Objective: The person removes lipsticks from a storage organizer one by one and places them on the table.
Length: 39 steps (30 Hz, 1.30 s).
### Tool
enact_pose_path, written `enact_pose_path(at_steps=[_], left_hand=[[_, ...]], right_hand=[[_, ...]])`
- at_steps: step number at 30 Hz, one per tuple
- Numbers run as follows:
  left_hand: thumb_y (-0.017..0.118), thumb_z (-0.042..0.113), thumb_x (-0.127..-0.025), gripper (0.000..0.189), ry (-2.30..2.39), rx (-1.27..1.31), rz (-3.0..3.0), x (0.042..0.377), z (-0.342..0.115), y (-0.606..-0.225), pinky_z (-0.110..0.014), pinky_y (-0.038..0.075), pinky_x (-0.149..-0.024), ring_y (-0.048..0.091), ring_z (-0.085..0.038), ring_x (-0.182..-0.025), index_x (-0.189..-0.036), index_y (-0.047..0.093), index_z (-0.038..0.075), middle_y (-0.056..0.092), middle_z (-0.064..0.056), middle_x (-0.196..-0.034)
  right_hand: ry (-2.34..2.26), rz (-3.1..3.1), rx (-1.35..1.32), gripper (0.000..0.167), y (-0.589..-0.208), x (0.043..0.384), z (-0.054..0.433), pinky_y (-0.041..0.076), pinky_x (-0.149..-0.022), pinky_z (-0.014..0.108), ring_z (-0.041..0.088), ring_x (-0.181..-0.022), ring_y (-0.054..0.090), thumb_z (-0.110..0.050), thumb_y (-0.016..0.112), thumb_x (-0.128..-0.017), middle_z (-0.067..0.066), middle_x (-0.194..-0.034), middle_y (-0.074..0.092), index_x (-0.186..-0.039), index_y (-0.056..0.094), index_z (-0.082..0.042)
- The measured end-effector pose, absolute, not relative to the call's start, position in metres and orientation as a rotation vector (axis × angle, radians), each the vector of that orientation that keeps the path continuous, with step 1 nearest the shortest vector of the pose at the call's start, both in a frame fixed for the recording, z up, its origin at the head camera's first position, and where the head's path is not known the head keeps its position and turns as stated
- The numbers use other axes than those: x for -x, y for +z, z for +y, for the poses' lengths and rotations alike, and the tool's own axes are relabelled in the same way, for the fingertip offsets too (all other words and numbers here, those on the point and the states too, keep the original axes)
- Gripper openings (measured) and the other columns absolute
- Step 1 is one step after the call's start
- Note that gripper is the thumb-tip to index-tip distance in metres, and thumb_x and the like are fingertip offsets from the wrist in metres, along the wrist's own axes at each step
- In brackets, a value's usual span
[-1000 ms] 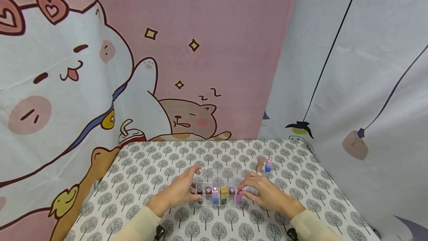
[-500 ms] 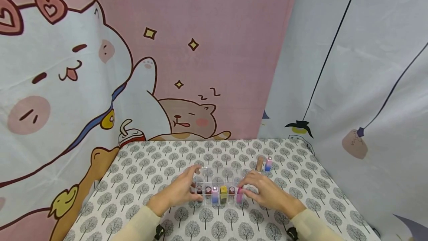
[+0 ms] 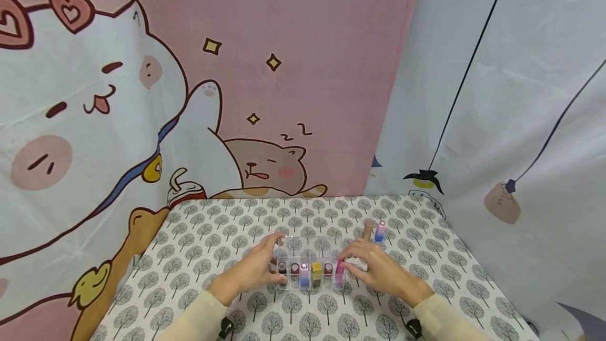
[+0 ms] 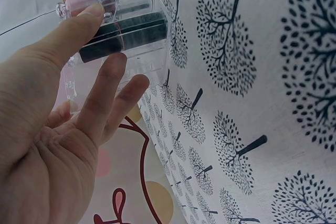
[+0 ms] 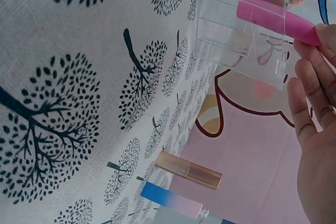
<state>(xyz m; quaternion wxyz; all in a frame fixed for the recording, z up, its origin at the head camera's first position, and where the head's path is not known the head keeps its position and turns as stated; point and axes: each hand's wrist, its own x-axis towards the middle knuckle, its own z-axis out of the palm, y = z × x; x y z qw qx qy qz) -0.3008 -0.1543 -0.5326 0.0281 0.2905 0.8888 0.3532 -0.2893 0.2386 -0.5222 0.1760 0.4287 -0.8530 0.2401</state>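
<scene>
A clear lipstick organizer [image 3: 310,249] stands on the table with several lipsticks upright in its front row. My left hand [image 3: 251,267] holds its left end, thumb at the front and index finger at the back corner. In the left wrist view, a black lipstick [image 4: 123,38] stands by that thumb. My right hand [image 3: 376,267] pinches the top of a pink lipstick [image 5: 275,17] between thumb and index finger. Its lower part is inside the front right compartment. Also in the row are a pink-and-blue lipstick [image 3: 304,276] and a yellow-topped one [image 3: 316,275].
Behind my right hand, a tan-gold lipstick tube [image 3: 367,230] and another pink-and-blue lipstick [image 3: 380,231] stand on the tree-print tablecloth [image 3: 227,309]. Cartoon-printed curtains [image 3: 331,67] hang behind the table and along its right side.
My right hand has risen slightly, and the pink lipstick stands a little higher in its compartment. The left hand and organizer look unmoved.
</scene>
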Motion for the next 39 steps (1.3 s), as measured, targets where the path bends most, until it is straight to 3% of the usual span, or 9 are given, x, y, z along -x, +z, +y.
enact_pose_path(at_steps=[8, 13, 18, 23, 33, 39], left_hand=[[0.105, 0.028, -0.086, 0.12, 1.05, -0.773, 2.761, 0.289, -0.147, -0.516, -0.031, 0.072, -0.09, 0.079, -0.02, -0.114, -0.18, 0.032, 0.013, 0.057, -0.021, -0.168], [0.104, 0.025, -0.087, 0.119, 1.042, -0.77, 2.76, 0.291, -0.147, -0.519, -0.028, 0.072, -0.09, 0.079, -0.02, -0.114, -0.18, 0.031, 0.012, 0.058, -0.021, -0.166], [0.104, 0.025, -0.088, 0.118, 1.028, -0.751, 2.764, 0.291, -0.148, -0.518, -0.029, 0.071, -0.091, 0.078, -0.02, -0.116, -0.18, 0.031, 0.013, 0.057, -0.022, -0.167], [0.104, 0.026, -0.088, 0.117, 1.029, -0.747, 2.766, 0.29, -0.148, -0.517, -0.029, 0.071, -0.091, 0.078, -0.019, -0.115, -0.179, 0.031, 0.015, 0.058, -0.021, -0.167], [0.104, 0.026, -0.089, 0.116, 1.035, -0.764, 2.754, 0.29, -0.147, -0.517, -0.024, 0.07, -0.088, 0.078, -0.019, -0.115, -0.179, 0.032, 0.013, 0.057, -0.021, -0.168], [0.104, 0.026, -0.088, 0.117, 1.036, -0.769, 2.758, 0.29, -0.146, -0.518, -0.026, 0.071, -0.089, 0.078, -0.019, -0.115, -0.179, 0.031, 0.012, 0.057, -0.022, -0.167]], right_hand=[[0.703, -2.373, -1.196, 0.027, -0.52, 0.291, 0.239, 0.072, -0.104, 0.036, 0.01, -0.115, 0.08, -0.011, 0.089, -0.102, -0.014, -0.123, 0.085, -0.126, 0.084, -0.024], [0.72, -2.316, -1.215, 0.031, -0.519, 0.291, 0.24, 0.072, -0.106, 0.042, 0.012, -0.115, 0.081, -0.006, 0.09, -0.099, -0.01, -0.123, 0.085, -0.125, 0.084, -0.021], [0.767, -2.26, -1.237, 0.031, -0.515, 0.293, 0.242, 0.072, -0.097, 0.031, 0.011, -0.109, 0.081, -0.001, 0.089, -0.098, -0.006, -0.122, 0.085, -0.126, 0.083, -0.015], [0.8, -2.2, -1.259, 0.036, -0.51, 0.297, 0.243, 0.07, -0.096, 0.023, 0.011, -0.105, 0.08, 0.002, 0.089, -0.097, -0.004, -0.123, 0.085, -0.127, 0.082, -0.017], [0.821, -2.178, -1.222, 0.04, -0.503, 0.298, 0.248, 0.07, -0.093, 0.023, 0.01, -0.102, 0.081, 0.005, 0.091, -0.093, -0.003, -0.121, 0.086, -0.126, 0.083, -0.017], [0.822, -2.152, -1.189, 0.04, -0.501, 0.301, 0.251, 0.06, -0.109, 0.012, 0.008, -0.1, 0.08, 0.005, 0.091, -0.094, -0.004, -0.119, 0.087, -0.125, 0.083, -0.018]])
